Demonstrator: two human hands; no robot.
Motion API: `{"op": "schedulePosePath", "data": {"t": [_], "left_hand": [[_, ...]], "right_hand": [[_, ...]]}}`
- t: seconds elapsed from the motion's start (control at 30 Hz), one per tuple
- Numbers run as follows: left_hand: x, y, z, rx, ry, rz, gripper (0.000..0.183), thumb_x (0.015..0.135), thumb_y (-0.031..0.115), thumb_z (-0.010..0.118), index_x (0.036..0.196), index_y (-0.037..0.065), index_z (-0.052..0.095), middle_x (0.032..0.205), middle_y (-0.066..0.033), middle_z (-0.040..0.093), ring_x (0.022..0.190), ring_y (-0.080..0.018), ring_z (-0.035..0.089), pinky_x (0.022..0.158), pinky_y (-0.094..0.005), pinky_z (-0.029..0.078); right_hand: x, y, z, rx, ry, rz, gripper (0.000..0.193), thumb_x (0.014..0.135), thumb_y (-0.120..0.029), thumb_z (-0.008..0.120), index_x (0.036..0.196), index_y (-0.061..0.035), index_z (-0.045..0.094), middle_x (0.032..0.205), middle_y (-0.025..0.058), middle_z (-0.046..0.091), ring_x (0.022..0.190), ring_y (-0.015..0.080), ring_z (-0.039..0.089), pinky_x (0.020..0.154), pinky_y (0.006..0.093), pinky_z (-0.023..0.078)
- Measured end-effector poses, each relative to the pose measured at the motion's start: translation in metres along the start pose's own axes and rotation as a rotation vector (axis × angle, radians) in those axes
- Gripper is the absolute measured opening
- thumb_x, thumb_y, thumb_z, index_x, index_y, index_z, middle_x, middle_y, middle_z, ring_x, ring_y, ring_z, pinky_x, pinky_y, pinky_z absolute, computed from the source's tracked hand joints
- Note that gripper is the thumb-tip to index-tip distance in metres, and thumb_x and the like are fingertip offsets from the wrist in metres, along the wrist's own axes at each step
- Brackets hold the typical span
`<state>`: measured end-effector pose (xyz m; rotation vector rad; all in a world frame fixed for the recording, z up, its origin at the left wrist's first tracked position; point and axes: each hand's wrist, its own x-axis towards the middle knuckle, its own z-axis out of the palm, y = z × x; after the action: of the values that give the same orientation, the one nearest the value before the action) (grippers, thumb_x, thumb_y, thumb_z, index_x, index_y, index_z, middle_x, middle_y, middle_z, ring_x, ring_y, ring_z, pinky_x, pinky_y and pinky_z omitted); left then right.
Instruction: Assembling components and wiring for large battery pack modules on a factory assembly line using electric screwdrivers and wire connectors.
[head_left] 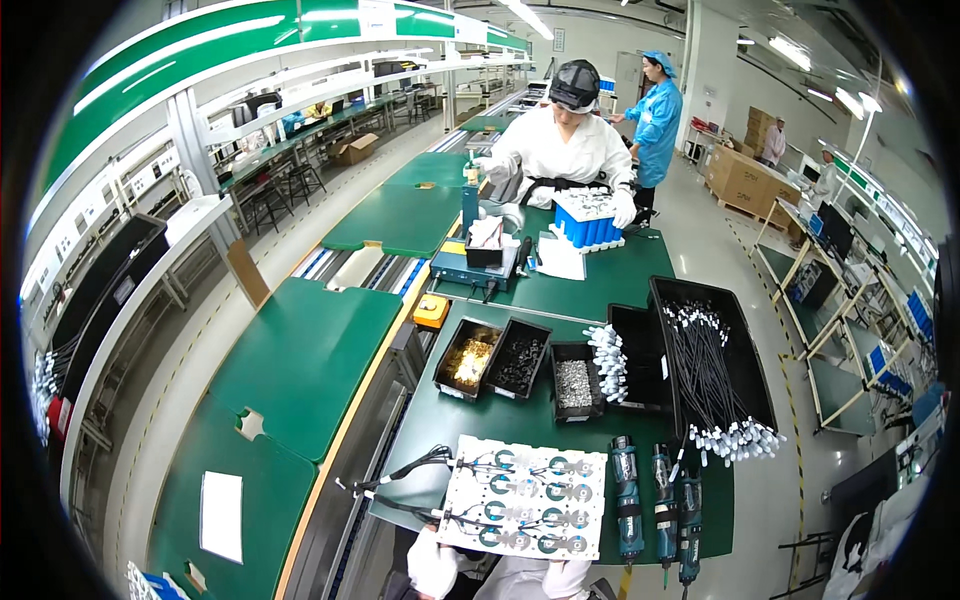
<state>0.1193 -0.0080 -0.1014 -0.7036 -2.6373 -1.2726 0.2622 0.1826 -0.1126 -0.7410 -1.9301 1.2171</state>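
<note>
In front of me is a white panel [525,497] carrying rows of round grey-green fittings and dark wires. Black cables [410,466] with pale tips trail off its left side. My left hand [432,565], in a white glove, closes on the panel's near left corner beside a cable. Against the near edge, farther right, is my gloved right hand [567,578]; the panel and the picture's rim hide its fingers. Three teal and black power screwdrivers, one of them [627,500] nearest the panel, lie to its right.
Beyond the panel stand black bins of brass-coloured parts [468,362], black parts [518,358] and silver parts [574,384]. A large black tray [735,300] holds white-tipped cables. Across the bench a co-worker [565,150] handles a blue block [588,220]. A conveyor line [345,540] runs along the left.
</note>
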Motion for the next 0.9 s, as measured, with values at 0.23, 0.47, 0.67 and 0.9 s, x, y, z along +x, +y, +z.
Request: {"op": "schedulePosePath", "data": {"t": [0.23, 0.47, 0.67, 0.9], "left_hand": [[0.025, 0.015, -0.031, -0.247, -0.177, -0.144, 0.021, 0.095, 0.013, 0.062, 0.114, 0.005, 0.062, 0.081, -0.0217, 0.071, 0.070, -0.0423, 0.069, 0.061, -0.0467, 0.053], [0.053, 0.061, -0.105, -0.497, -0.655, -0.372, 0.044, 0.098, 0.036, 0.066, 0.129, 0.006, 0.058, 0.093, -0.0165, 0.074, 0.081, -0.0304, 0.074, 0.072, -0.0419, 0.057], [0.094, 0.067, -0.081, -0.188, -0.491, 0.122, 0.056, 0.080, 0.042, 0.084, 0.113, 0.005, 0.058, 0.086, -0.0169, 0.071, 0.080, -0.0322, 0.073, 0.074, -0.0389, 0.057], [0.148, 0.045, -0.062, -0.131, -0.551, 0.347, 0.047, 0.081, 0.041, 0.084, 0.098, 0.004, 0.061, 0.080, -0.0154, 0.070, 0.075, -0.0312, 0.072, 0.070, -0.0387, 0.056]], "right_hand": [[-0.015, -0.017, 0.007, -0.166, 0.217, -0.008, 0.050, 0.100, -0.029, 0.059, 0.135, 0.0055, 0.049, 0.126, 0.0278, 0.060, 0.116, 0.0426, 0.059, 0.102, 0.0478, 0.043], [0.045, -0.132, -0.031, -0.627, -0.013, 0.385, 0.059, 0.102, -0.049, 0.050, 0.129, 0.0032, 0.054, 0.109, 0.0330, 0.068, 0.100, 0.0522, 0.065, 0.088, 0.0554, 0.053], [0.110, -0.133, -0.006, -0.861, 0.102, 0.392, 0.073, 0.100, -0.068, 0.038, 0.100, -0.0018, 0.068, 0.096, 0.0263, 0.073, 0.091, 0.0445, 0.071, 0.083, 0.0522, 0.056], [0.152, -0.118, 0.003, -0.905, 0.011, 0.427, 0.067, 0.097, -0.067, 0.045, 0.102, -0.0052, 0.072, 0.100, 0.0208, 0.074, 0.099, 0.0393, 0.071, 0.088, 0.0475, 0.055]]}}
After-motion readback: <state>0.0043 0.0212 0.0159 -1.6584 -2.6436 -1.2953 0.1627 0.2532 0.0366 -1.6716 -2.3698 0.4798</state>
